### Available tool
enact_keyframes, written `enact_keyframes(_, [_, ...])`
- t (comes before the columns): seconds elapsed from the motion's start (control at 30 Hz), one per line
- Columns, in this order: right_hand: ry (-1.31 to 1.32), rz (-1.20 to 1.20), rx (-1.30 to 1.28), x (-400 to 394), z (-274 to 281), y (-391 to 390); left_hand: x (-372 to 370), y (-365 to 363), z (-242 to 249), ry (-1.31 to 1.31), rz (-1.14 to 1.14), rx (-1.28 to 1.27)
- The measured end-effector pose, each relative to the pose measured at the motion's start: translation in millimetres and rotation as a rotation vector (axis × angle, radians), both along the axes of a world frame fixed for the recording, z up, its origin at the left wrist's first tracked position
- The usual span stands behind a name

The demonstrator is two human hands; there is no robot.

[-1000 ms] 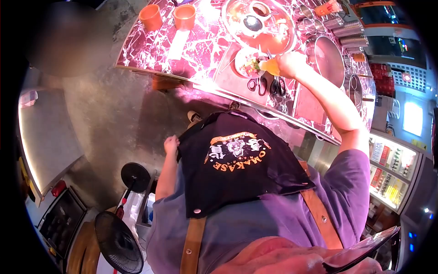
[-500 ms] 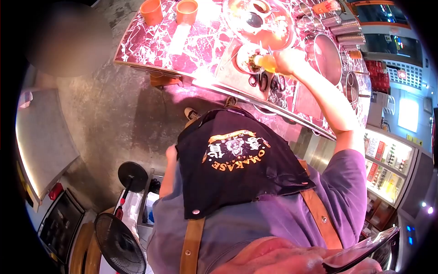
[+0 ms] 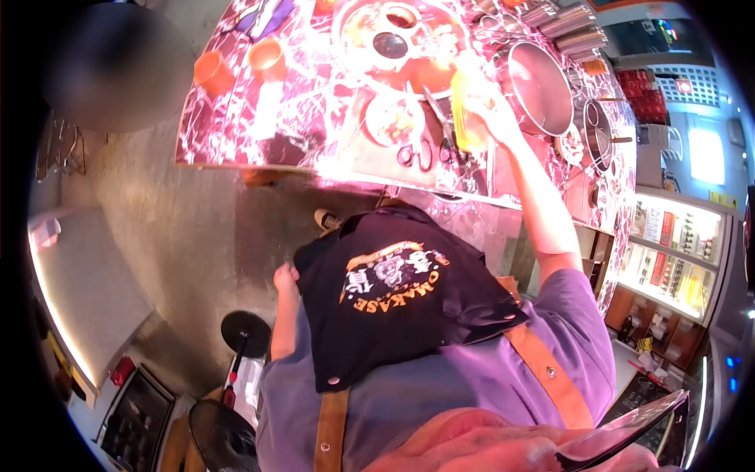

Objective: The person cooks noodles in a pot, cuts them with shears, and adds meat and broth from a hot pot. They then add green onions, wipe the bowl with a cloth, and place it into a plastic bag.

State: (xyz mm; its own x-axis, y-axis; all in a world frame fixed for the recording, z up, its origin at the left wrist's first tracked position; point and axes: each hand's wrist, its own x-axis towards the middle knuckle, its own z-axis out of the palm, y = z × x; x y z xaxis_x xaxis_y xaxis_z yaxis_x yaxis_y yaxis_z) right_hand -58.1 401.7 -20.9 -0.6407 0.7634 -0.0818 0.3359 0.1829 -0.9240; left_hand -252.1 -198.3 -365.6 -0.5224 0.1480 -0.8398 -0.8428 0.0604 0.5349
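Observation:
My right hand is closed round a long yellow object, too bright and blurred to name. It is over the table, just right of two pairs of black-handled scissors. A bowl of food sits to their left on a brown board. Behind the bowl is a large round pan holding food and two small dark dishes. My left hand hangs beside my black apron, its fingers curled and apparently holding nothing.
The marbled table carries two orange cups at left. A deep metal pot and several metal tumblers stand at right. Behind me on the left is a black fan; a lit display fridge is far right.
My right hand has drawn the yellow object away from the bowl, to the right, and turned it from pointing at the bowl to lengthwise. The view has shifted, so the table sits further left.

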Motion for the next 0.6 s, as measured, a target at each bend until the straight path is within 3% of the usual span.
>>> enact_keyframes(0.03, [0.091, -0.152, -0.052, 0, 15, 9, 8, -16, -15, 0.001, -0.007, 0.025])
enact_keyframes(0.13, [0.139, -0.351, 0.231, 10, 9, 87, 31, -54, -81, 0.181, -0.081, -0.256])
enact_keyframes(0.27, [-0.133, -0.551, 0.451, 18, -47, 201, 38, -21, 9, 0.034, -0.044, -0.320])
enact_keyframes(0.33, [-0.265, -0.619, 0.538, 6, -64, 218, 48, 6, 47, 0.013, 0.007, -0.322])
enact_keyframes(0.37, [-0.340, -0.611, 0.596, 4, -73, 220, 55, 31, 72, 0.003, 0.132, -0.308])
enact_keyframes(0.43, [-0.523, -0.392, 0.582, 33, -137, 276, 68, 46, 83, -0.020, 0.115, -0.224])
enact_keyframes(0.47, [-0.316, -0.446, 0.655, 28, -130, 257, 77, 64, 102, 0.027, 0.067, -0.276])
enact_keyframes(0.5, [0.112, -0.396, 0.583, 42, -174, 292, 85, 70, 95, 0.050, 0.029, -0.304])
enact_keyframes(0.57, [-0.462, -0.627, 0.659, 21, -101, 224, 96, 98, 111, 0.047, 0.024, -0.333])
enact_keyframes(0.6, [-0.400, -0.611, 0.776, 28, -94, 211, 98, 103, 109, 0.054, 0.029, -0.349])
